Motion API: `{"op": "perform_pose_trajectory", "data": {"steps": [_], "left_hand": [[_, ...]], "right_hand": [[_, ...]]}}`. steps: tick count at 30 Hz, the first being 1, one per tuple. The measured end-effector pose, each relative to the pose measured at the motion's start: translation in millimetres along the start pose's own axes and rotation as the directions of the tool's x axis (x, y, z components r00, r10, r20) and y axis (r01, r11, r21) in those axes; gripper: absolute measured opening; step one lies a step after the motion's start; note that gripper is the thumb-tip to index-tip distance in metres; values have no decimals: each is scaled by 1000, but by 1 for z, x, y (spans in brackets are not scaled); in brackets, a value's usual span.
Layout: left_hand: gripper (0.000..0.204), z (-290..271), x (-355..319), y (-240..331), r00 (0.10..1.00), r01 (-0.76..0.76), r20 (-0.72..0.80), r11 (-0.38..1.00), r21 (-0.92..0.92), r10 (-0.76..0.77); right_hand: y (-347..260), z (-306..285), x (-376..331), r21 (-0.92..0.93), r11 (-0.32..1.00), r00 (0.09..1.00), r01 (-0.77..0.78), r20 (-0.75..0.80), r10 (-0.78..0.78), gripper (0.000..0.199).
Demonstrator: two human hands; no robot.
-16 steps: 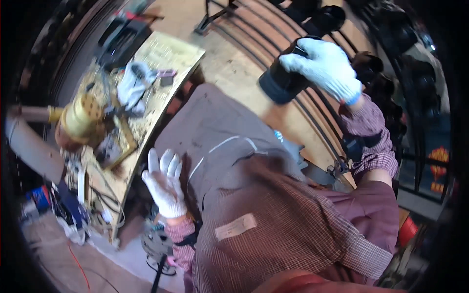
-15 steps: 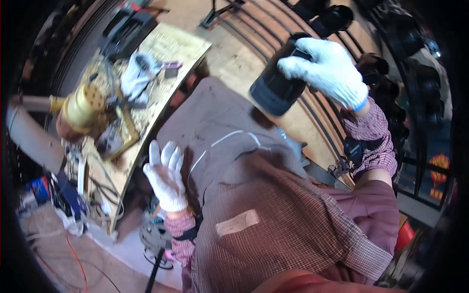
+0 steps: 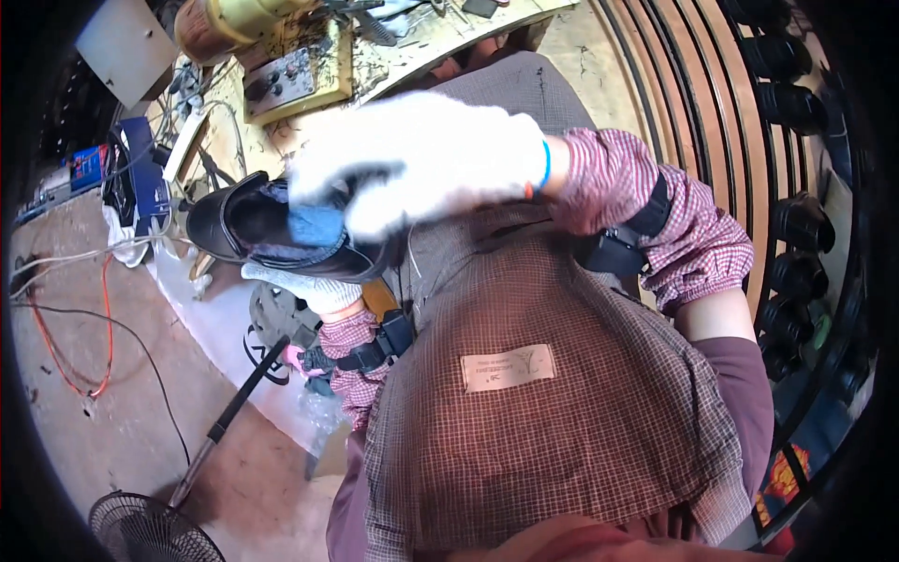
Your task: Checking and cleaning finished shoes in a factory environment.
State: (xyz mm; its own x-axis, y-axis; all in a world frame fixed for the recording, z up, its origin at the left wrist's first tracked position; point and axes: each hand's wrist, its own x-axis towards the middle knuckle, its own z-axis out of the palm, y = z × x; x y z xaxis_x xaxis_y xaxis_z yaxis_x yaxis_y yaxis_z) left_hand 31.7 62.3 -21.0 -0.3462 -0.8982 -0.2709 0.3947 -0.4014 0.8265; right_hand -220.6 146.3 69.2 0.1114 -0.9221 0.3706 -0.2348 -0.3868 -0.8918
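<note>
A black shoe (image 3: 245, 221) lies across my gloved left hand (image 3: 314, 288), which holds it from below; the shoe hides most of those fingers. Its opening faces up, and a light blue patch (image 3: 316, 226) shows inside. My right hand (image 3: 412, 155), in a white knitted glove, reaches over from the right with fingertips and thumb at the shoe's opening. Motion smears that glove, and whether its fingers grip the shoe is unclear. Checked sleeve covers and dark straps are on both forearms.
Behind the shoe stands a littered workbench (image 3: 393, 70) with a yellow machine part (image 3: 229, 28) and a yellow box (image 3: 300, 84). Along the right runs a barred rack (image 3: 646, 75) with several black shoes (image 3: 796, 108). Cables (image 3: 105, 318) and a fan (image 3: 150, 529) are at lower left.
The black shoe moved from the raised right hand on the right to the left hand. The left hand, open before, now supports it. The view shifted down and left.
</note>
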Motion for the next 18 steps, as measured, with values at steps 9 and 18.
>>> {"op": "perform_pose_trajectory", "data": {"steps": [9, 18], "left_hand": [[118, -9, -2, 7, 985, -50, -171, 990, -134, 27], [117, -1, -4, -6, 994, 80, -48, 945, -318, -100]], "right_hand": [[65, -73, 5, 147, 981, 973, -122, -177, 148, 29], [54, -100, -13, 726, 626, 696, 285, -606, 386, 26]]}}
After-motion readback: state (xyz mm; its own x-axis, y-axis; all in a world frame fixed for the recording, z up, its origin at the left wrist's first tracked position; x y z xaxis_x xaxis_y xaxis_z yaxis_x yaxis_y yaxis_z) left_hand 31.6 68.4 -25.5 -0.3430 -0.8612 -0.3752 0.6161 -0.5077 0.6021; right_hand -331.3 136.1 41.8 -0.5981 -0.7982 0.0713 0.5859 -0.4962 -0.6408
